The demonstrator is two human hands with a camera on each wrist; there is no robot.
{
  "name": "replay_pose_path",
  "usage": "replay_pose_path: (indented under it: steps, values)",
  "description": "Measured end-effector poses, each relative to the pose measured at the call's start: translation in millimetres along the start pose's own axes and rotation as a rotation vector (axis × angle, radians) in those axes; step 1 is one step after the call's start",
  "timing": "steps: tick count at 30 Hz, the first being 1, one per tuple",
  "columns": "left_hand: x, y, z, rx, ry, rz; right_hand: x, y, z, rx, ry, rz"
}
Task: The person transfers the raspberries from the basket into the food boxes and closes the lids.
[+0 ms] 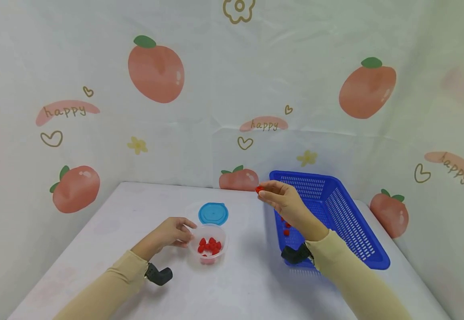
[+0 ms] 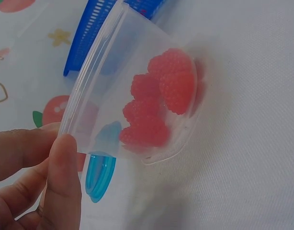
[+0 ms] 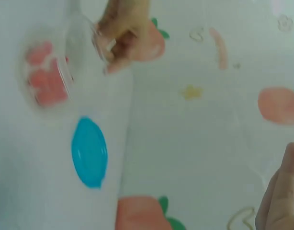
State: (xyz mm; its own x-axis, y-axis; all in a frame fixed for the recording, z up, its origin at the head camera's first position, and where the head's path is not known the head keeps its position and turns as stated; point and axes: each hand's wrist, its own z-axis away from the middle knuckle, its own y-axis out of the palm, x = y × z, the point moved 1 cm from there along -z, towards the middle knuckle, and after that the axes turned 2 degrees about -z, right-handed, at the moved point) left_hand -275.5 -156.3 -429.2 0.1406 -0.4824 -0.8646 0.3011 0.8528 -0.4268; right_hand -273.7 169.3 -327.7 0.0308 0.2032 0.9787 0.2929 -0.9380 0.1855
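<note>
My left hand (image 1: 171, 232) pinches the near-left rim of a clear plastic container (image 2: 113, 91) between thumb and fingers. Several red raspberries (image 2: 152, 120) lie in the bottom of the container, which stands on the table. To the right and higher up, my right hand (image 1: 285, 205) holds one raspberry (image 1: 259, 190) by its fingertips, above the left edge of a blue plastic basket (image 1: 341, 209). A few more raspberries (image 1: 286, 232) are visible inside that basket, partly behind the right forearm. Only the edge of the held raspberry shows in the right wrist view.
A round blue lid (image 1: 213, 214) lies flat on the white table (image 1: 244, 284), just behind the container. Behind the table hangs a printed white cloth (image 1: 199, 124). The basket's slatted sides rise well above the table on the right.
</note>
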Motion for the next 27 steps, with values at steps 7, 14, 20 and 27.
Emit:
replay_pose_path:
  steps: [7,14,20,27]
  values:
    - [-0.9,-0.7,-0.1,0.008,0.004,0.015,-25,37,12.7,-0.022,0.025,0.105]
    - [-0.4,-0.5,-0.7,0.005,0.006,0.013,-62,56,14.9,-0.045,0.088,0.185]
    - [-1.9,-0.6,0.3,0.006,0.005,0.008,-93,64,17.3,-0.055,0.119,0.267]
    - [-2.3,0.1,0.5,0.004,-0.001,0.002,-114,66,15.3,-0.079,0.090,0.350]
